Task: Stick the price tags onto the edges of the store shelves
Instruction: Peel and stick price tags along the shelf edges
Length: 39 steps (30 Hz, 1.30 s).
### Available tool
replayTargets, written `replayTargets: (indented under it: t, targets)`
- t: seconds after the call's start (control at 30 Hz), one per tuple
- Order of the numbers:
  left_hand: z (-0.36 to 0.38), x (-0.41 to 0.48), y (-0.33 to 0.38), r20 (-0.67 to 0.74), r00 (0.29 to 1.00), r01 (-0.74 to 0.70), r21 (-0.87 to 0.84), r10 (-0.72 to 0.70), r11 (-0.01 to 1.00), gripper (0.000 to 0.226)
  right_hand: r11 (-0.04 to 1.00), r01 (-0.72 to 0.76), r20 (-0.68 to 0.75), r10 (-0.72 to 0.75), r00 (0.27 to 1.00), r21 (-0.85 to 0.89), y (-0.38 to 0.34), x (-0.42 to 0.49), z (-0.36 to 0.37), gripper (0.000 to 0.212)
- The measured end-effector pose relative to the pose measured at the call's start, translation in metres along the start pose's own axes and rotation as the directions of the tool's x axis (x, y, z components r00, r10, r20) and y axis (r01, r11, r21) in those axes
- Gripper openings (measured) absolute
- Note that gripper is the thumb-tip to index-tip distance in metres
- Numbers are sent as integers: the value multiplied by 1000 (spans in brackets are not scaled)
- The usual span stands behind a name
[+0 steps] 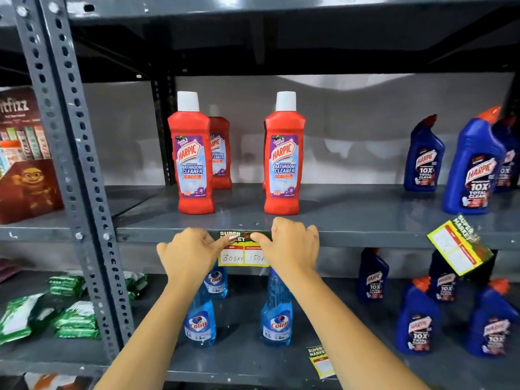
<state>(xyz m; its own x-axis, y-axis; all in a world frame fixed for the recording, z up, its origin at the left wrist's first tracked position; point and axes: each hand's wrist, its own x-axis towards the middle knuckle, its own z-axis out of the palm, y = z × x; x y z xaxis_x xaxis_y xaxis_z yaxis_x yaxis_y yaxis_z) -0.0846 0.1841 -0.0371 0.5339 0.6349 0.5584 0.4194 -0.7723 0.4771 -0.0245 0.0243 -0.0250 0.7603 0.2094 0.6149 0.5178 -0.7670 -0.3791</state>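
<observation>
A yellow, green and red price tag point(243, 256) with handwritten numbers hangs from the front edge of the grey middle shelf point(365, 238). My left hand point(191, 250) presses its top left corner with fingertips against the edge. My right hand point(289, 243) presses the top right part of the same tag. A second price tag point(458, 244) sits tilted on the same shelf edge at the right. A third tag point(320, 361) is stuck on the edge of the lower shelf.
Two red Harpic bottles point(194, 159) point(284, 159) stand just above the tag. Blue Harpic bottles point(472, 167) fill the right side on both shelves. Blue Colin spray bottles point(277, 313) stand below. A slotted grey upright point(73, 153) is at the left, green packets point(67, 308) beyond it.
</observation>
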Motion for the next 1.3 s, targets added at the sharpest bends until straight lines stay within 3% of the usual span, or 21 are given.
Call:
replayTargets:
  t: [0.3,0.37,0.47,0.53,0.67,0.77,0.83,0.97,1.07,1.17,1.3]
  targets:
    - [3,-7,-3,-24,999,-47,-71,45,996,51,998,8,-16,-7,1000,70,14,-6,-7,36]
    - [1,-6,-2,6,997,-71,-11,71,997,55,995,16,-28,-14,1000,98,16,-7,-6,35]
    - [-11,-7,1,19,992,-122,219,121,968,65,986,46,-25,-43,999,158,19,-11,-8,28]
    - [-24,-11,8,-22,990,-128,254,138,959,62,965,44,-33,-36,999,259,29,-15,-19,20]
    - [-38,-33,53,-116,952,-277,65,283,959,55,949,32,-224,42,974,314,86,-19,-63,9]
    - [-24,-64,114,-120,894,-449,-204,433,870,53,943,-38,-416,181,891,329,161,-16,-108,2]
    - [-1,-85,157,-89,851,-515,-341,518,786,41,950,-97,-467,232,853,296,221,-14,-133,16]
    - [54,-115,245,-12,775,-543,-524,632,656,11,987,-158,-278,163,947,39,310,-17,-158,32]
    - [87,-122,294,53,713,-573,-531,699,625,26,990,-135,-168,138,976,28,326,-21,-158,33]
    - [103,-121,328,96,729,-563,-478,678,674,36,994,-99,-157,105,982,48,326,-22,-151,39]
    - [111,-114,346,167,757,-435,-592,631,678,21,988,-105,-186,124,975,112,321,-26,-141,41]
